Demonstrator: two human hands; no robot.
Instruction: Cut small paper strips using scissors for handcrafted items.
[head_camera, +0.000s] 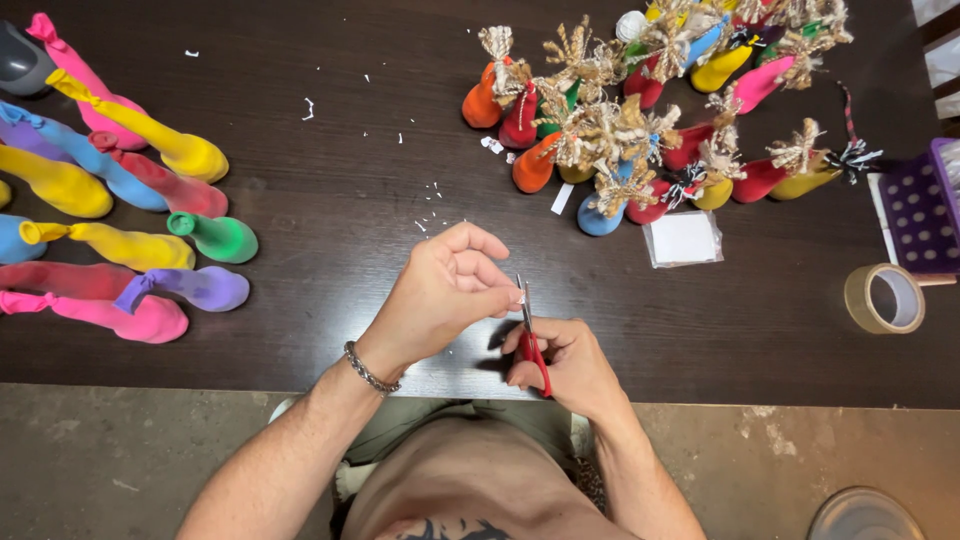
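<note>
Bare forearms, silver chain bracelet (371, 370) on left wrist, dark tattoo (452, 528) on bare torso

Clear square packet (684, 238) (white inside) beside purple dotted box (918, 208).

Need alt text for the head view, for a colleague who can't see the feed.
Seen from above, a person's right hand holds small red-handled scissors against something tiny pinched in the left hand, over a dark table. Plain stuffed balloons lie at left, yarn-tufted ones top right, a tape roll at right.
</note>
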